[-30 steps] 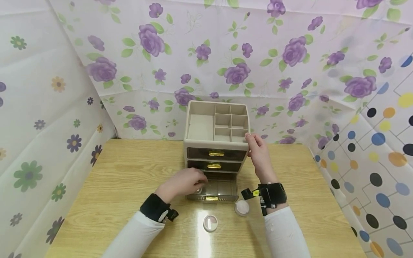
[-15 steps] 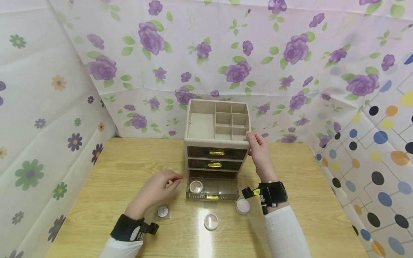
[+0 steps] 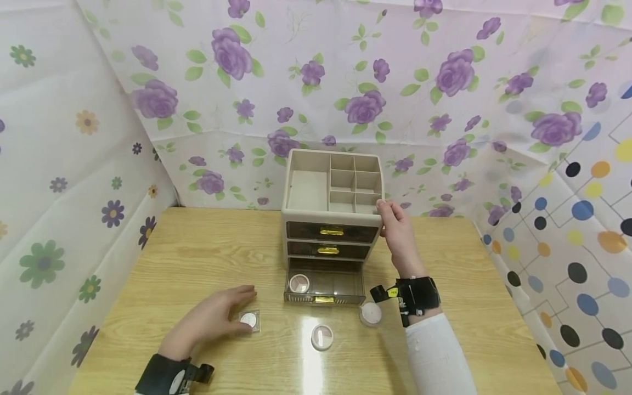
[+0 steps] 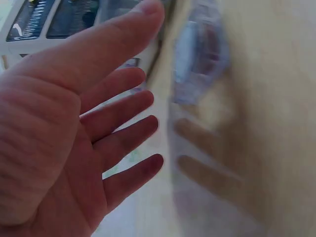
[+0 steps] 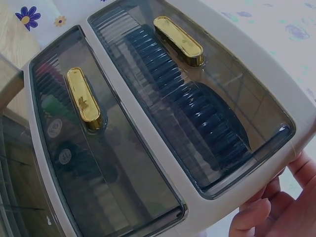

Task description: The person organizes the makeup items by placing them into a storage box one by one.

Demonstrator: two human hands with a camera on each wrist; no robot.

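Note:
A beige desktop drawer organizer stands at the back of the table, its smoky bottom drawer pulled out. Inside that drawer, at the left, lies a round makeup compact. My right hand grips the organizer's right front edge, thumb on top. Fingers spread, my left hand reaches over the table beside a small square clear case with a round white label. In the left wrist view the clear case is blurred and apart from the fingers.
Another round compact lies in front of the drawer. A round white-topped container sits by the drawer's right front corner. Two upper drawers with gold handles are closed, dark items showing inside. Patterned cloth hangs behind and at both sides.
My left hand has let go of the compact in the drawer, withdrawn left and toward me, and spread its fingers by the clear case. The right hand keeps its hold.

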